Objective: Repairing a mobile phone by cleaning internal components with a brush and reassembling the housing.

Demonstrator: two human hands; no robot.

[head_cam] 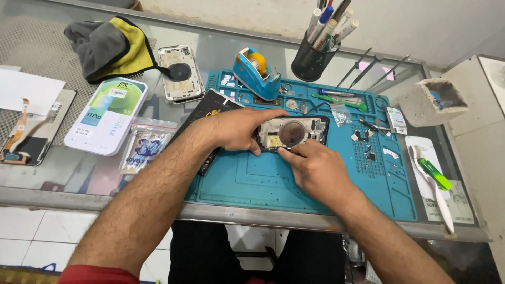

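An opened phone housing (292, 132) with a round dark coil in its middle lies on a blue work mat (252, 179). My left hand (239, 129) grips the housing's left end, thumb on its near edge. Pressed against the near edge of the housing, my right hand (315, 167) has its fingers curled; whether a small tool is pinched in them cannot be told. A black screen panel (210, 108) lies partly under my left wrist.
On the mat: a blue tape dispenser (256, 73), small parts (368, 139), a green-handled tool (339, 101). A black pen cup (311, 60), tweezers (368, 71), another phone back (180, 72), grey-yellow cloth (110, 44), a white box (108, 115), a toothbrush (434, 184) and a concrete block (434, 102) surround it.
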